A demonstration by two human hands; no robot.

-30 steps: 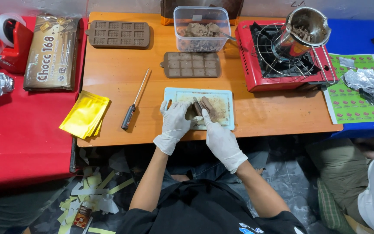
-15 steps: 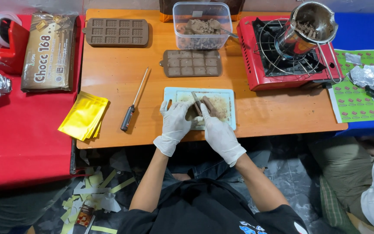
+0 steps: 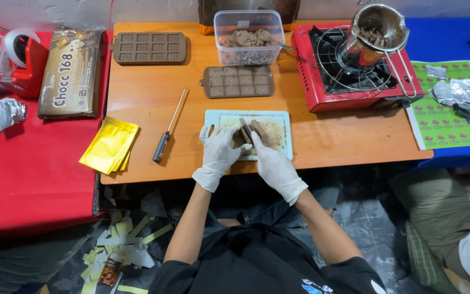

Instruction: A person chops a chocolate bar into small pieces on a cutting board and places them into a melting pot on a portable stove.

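Observation:
Both my hands wear white gloves and meet over a pale cutting board (image 3: 278,121) on the wooden table (image 3: 153,109). My left hand (image 3: 218,152) holds a brown chocolate block (image 3: 239,140) down on the board. My right hand (image 3: 270,163) grips a knife (image 3: 245,128) whose blade stands across the block. Pale brown shavings (image 3: 272,130) cover the board to the right of the blade.
Two brown chocolate moulds (image 3: 149,48) (image 3: 238,81), a clear tub of chocolate pieces (image 3: 248,38), a probe thermometer (image 3: 168,128) and yellow pouches (image 3: 110,144) lie on the table. A red gas stove (image 3: 354,81) carries a metal pot (image 3: 373,30). Foil (image 3: 463,95) lies right.
My hands have stayed on the board. The knife has shifted slightly over the block, and the view has drifted a little.

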